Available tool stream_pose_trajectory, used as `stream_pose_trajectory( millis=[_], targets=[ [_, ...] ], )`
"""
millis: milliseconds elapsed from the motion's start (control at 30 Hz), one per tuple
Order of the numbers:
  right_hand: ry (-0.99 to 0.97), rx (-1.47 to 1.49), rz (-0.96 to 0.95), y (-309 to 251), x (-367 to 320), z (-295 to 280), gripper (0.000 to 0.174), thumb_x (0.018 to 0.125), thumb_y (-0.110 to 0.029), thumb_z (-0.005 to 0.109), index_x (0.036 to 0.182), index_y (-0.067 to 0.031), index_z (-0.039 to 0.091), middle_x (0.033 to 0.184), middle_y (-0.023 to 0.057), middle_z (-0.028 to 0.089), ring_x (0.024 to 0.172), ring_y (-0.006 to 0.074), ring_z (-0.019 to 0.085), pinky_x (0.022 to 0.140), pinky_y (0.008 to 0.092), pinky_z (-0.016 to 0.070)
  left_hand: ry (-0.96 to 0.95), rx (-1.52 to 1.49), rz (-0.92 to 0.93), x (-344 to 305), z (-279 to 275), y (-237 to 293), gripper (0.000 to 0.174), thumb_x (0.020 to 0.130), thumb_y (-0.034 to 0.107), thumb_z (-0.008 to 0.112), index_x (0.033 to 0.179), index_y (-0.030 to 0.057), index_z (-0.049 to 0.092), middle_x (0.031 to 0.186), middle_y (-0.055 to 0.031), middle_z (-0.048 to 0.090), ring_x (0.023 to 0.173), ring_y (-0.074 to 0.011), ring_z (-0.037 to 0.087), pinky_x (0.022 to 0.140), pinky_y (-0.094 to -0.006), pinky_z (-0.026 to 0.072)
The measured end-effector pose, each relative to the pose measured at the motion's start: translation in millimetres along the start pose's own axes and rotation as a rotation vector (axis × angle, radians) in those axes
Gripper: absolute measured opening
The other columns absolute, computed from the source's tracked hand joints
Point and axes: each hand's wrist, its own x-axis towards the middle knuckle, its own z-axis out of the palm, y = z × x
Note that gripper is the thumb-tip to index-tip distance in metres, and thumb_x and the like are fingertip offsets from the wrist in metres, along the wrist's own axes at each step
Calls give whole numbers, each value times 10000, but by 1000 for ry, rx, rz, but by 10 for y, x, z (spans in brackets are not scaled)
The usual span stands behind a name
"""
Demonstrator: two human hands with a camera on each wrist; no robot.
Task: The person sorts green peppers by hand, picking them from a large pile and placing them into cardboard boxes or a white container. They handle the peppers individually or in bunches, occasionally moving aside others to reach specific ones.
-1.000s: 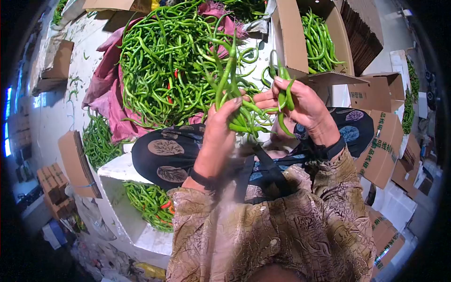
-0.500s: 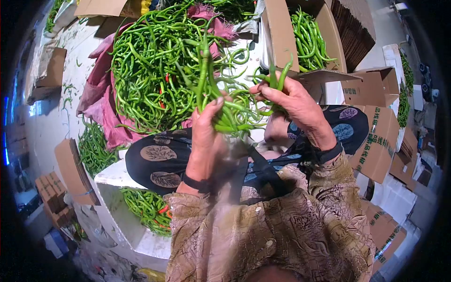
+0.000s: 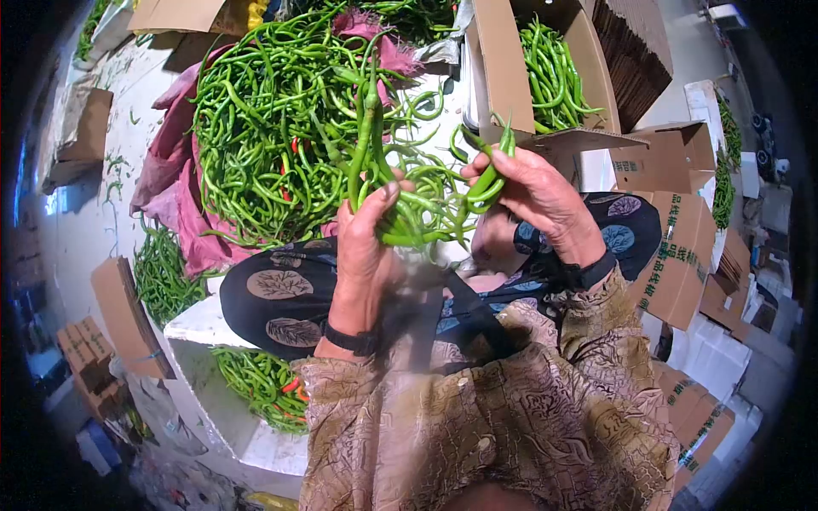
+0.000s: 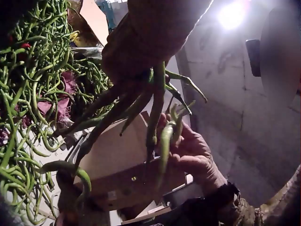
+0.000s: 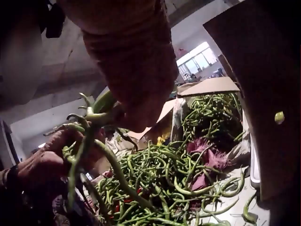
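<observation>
In the head view the left hand [image 3: 365, 240] grips a bunch of long green peppers [image 3: 365, 149], its thumb laid across them. To its right the right hand [image 3: 550, 200] pinches a few green peppers [image 3: 487, 186] between thumb and fingers. The two hands are apart, with pepper tips between them. Beyond the left hand lies a big heap of green peppers [image 3: 256, 128], some red ones among them, on pink cloth [image 3: 175, 183]. The left wrist view shows the right hand [image 4: 195, 153] around its peppers; the right wrist view shows the left hand [image 5: 47, 162] with its bunch.
An open carton [image 3: 492, 64] with green peppers stands at the upper right, flattened cardboard [image 3: 626, 55] beside it. A white foam box [image 3: 200, 400] with peppers is at the lower left. Printed cartons [image 3: 677, 255] lie at the right. The person's patterned trouser legs [image 3: 277, 285] are below the hands.
The peppers in the right hand have tilted and now lie closer together. Both hands, along with the surroundings, have shifted left in the head view.
</observation>
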Motion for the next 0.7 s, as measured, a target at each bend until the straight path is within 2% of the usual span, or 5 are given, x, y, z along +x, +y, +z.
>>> stream_pose_trajectory(
  millis=[100,233,367,533,700],
  targets=[
    [-8,232,-62,-74,-43,12,313,987,-208,486,1140,60,544,1125,209,614,995,282,638,856,381,524,8,-16,6,-21,10,5,259,861,124,600,1073,-26,605,895,-108,669,804,-166,636,709,-270,512],
    [-5,164,-60,-55,-44,8,335,985,-206,487,1203,50,498,1183,225,586,1088,310,601,827,364,535,-3,-6,16,-5,2,12,244,862,123,604,1061,-18,614,891,-98,676,785,-172,642,685,-267,513],
    [14,139,-62,-91,-117,100,351,978,-225,504,1212,37,486,1214,231,569,1123,328,579,852,369,524,31,-3,29,-10,14,-3,246,866,118,593,1068,-23,605,871,-96,669,745,-161,633,651,-257,512],
    [-6,123,-136,-111,-163,202,322,987,-210,491,1179,48,472,1197,256,565,1115,329,584,993,413,467,8,-3,1,-27,39,17,258,870,115,584,1080,-35,597,881,-109,665,730,-156,628,626,-250,512],
    [-8,149,-153,-114,-176,213,307,991,-207,484,1182,33,475,1148,228,595,1054,297,610,945,392,486,-47,-25,-18,-50,50,22,278,867,116,584,1097,-40,589,899,-109,664,748,-158,633,635,-252,515]
  ],
)
